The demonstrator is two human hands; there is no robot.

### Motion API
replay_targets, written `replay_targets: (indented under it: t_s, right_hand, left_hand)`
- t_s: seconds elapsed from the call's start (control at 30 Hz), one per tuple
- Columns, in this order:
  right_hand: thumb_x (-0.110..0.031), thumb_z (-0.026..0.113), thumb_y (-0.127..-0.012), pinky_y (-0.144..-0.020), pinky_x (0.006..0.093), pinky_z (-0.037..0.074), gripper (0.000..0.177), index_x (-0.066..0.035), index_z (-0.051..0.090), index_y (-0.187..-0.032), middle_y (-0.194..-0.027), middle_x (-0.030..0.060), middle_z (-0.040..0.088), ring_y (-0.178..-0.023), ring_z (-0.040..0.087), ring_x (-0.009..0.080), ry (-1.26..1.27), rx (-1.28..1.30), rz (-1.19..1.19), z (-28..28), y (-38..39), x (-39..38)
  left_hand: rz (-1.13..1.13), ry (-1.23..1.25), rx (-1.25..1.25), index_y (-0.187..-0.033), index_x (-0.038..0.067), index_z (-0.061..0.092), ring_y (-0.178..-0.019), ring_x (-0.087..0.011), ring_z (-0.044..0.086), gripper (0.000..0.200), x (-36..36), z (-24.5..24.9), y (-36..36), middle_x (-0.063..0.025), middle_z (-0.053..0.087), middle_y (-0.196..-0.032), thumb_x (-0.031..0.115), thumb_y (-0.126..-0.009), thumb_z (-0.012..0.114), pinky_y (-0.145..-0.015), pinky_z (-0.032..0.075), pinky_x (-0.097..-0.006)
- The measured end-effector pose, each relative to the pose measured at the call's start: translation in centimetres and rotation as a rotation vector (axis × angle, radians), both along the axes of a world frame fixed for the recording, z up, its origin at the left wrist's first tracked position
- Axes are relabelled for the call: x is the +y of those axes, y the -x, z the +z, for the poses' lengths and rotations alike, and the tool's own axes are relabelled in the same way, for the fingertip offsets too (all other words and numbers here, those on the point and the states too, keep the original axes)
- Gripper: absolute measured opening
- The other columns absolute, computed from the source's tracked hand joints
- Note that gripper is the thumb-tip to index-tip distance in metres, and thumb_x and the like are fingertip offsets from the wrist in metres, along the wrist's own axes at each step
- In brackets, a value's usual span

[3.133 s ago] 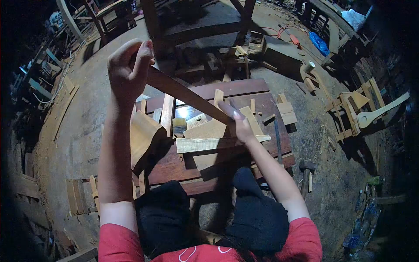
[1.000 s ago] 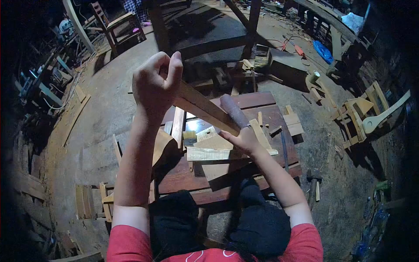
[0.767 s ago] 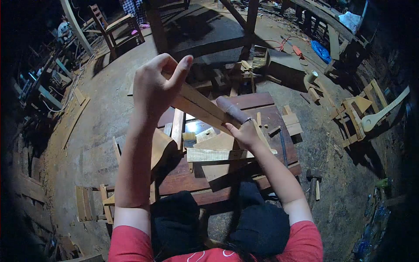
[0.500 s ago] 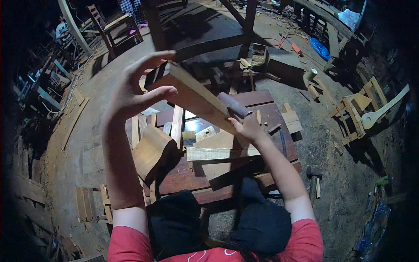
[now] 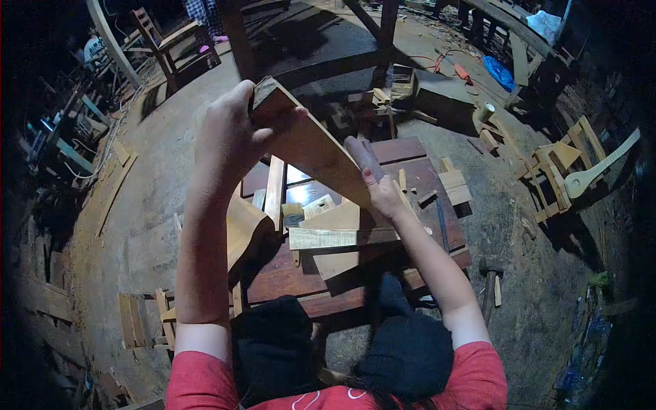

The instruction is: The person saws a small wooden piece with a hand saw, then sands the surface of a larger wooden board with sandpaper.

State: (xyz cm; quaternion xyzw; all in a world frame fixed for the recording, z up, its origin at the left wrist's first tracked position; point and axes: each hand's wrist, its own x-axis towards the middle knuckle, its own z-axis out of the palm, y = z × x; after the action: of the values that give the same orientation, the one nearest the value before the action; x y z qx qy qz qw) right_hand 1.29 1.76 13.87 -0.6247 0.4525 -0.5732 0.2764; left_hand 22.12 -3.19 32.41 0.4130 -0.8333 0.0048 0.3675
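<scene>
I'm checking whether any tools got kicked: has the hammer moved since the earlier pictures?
No. The hammer lies in the same spot on the floor, just right of the low wooden table; only the whole view has shifted slightly.

Flat wooden board [image 5: 320, 152], tilted, held aloft, purplish roll [image 5: 361, 154] near lower end

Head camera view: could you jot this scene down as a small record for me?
Left hand: gripping the upper end of a tilted wooden board
Right hand: at its lower end, with a purplish roll
Low table: bears loose wood pieces
Floor: hammer, right of table
Background: chair; blue bundle
</scene>
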Motion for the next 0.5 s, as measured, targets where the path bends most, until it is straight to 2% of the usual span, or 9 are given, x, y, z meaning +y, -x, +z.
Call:
replay_targets:
  t_s: [0.1,0.17,0.2,0.27,0.3,0.37,0.4,0.47,0.5]
  right_hand:
    - [-0.043,0.038,-0.085,-0.101,0.0304,0.013,0.058,-0.006,0.027,-0.128,-0.133,0.0086,0.028,-0.125,0.019,0.0221,0.088,-0.069,0.134,4.9,-1.7,1.3]
    - [-0.041,0.037,-0.085,-0.100,0.0300,0.015,0.055,-0.006,0.031,-0.127,-0.130,0.0082,0.033,-0.123,0.024,0.0211,0.002,-0.197,0.240,6.6,-2.4,2.1]
    - [-0.041,0.037,-0.085,-0.100,0.0300,0.015,0.055,-0.006,0.031,-0.127,-0.130,0.0082,0.033,-0.123,0.024,0.0211,0.001,-0.201,0.238,6.3,-2.4,2.0]
    - [-0.035,0.038,-0.087,-0.100,0.0292,0.017,0.049,-0.005,0.034,-0.125,-0.127,0.0082,0.037,-0.121,0.028,0.0192,-0.075,-0.401,0.281,5.1,-2.0,1.4]
    - [-0.035,0.038,-0.087,-0.100,0.0292,0.017,0.049,-0.005,0.034,-0.125,-0.127,0.0082,0.037,-0.121,0.028,0.0192,-0.072,-0.399,0.275,3.7,-1.6,0.9]
    - [-0.030,0.033,-0.089,-0.101,0.0299,0.013,0.044,-0.003,0.035,-0.124,-0.127,0.0089,0.038,-0.121,0.029,0.0186,0.025,-0.159,0.040,-0.4,-0.3,-0.2]
    - [-0.028,0.026,-0.089,-0.103,0.0310,0.007,0.044,-0.002,0.035,-0.123,-0.127,0.0093,0.038,-0.121,0.029,0.0187,-0.045,0.106,-0.094,-2.0,1.1,0.3]
    - [-0.029,0.024,-0.089,-0.103,0.0313,0.004,0.045,-0.002,0.036,-0.123,-0.127,0.0093,0.038,-0.121,0.029,0.0191,-0.115,0.079,-0.062,-5.4,3.0,-0.1]
    - [-0.029,0.021,-0.089,-0.103,0.0316,0.002,0.046,-0.002,0.036,-0.123,-0.127,0.0094,0.037,-0.121,0.029,0.0196,-0.182,0.050,-0.030,-6.2,3.5,-0.3]
  left_hand:
    - [0.058,0.026,-0.030,-0.072,0.001,0.049,-0.065,-0.0324,0.056,0.039,0.3,0.1,0.4,-0.0184,0.055,-0.068,0.031,-0.061,0.070,-0.056,0.043,-0.0365]
    - [-0.051,0.017,0.009,-0.071,0.001,0.049,-0.065,-0.0320,0.057,0.040,0.4,0.1,0.4,-0.0181,0.055,-0.068,0.033,-0.062,0.070,-0.055,0.043,-0.0367]
    - [-0.052,0.015,0.004,-0.071,0.001,0.049,-0.065,-0.0320,0.057,0.040,0.5,0.1,0.4,-0.0181,0.055,-0.068,0.033,-0.062,0.070,-0.055,0.043,-0.0367]
    - [-0.055,0.001,-0.008,-0.072,0.000,0.050,-0.066,-0.0314,0.057,0.041,0.5,0.2,0.4,-0.0178,0.056,-0.069,0.034,-0.062,0.070,-0.056,0.043,-0.0359]
    - [-0.061,0.003,-0.007,-0.072,0.000,0.050,-0.066,-0.0314,0.057,0.041,0.4,0.2,0.3,-0.0178,0.056,-0.069,0.034,-0.062,0.070,-0.056,0.043,-0.0359]
    - [-0.060,0.017,0.020,-0.074,0.000,0.051,-0.066,-0.0306,0.058,0.042,0.0,-0.2,-0.2,-0.0172,0.056,-0.068,0.035,-0.062,0.070,-0.057,0.044,-0.0350]
    - [-0.063,0.015,0.023,-0.074,0.000,0.051,-0.066,-0.0306,0.058,0.042,-0.2,-0.4,-0.4,-0.0172,0.056,-0.068,0.035,-0.062,0.070,-0.057,0.044,-0.0350]
    - [-0.072,-0.026,0.059,-0.077,0.001,0.052,-0.060,-0.0194,0.054,0.032,-0.5,-0.6,-0.9,-0.0135,0.054,-0.065,0.025,-0.064,0.069,-0.055,0.041,-0.0294]
    - [-0.074,-0.024,0.061,-0.077,0.001,0.052,-0.060,-0.0194,0.054,0.032,-0.5,-0.6,-0.8,-0.0135,0.054,-0.065,0.025,-0.064,0.069,-0.055,0.041,-0.0294]
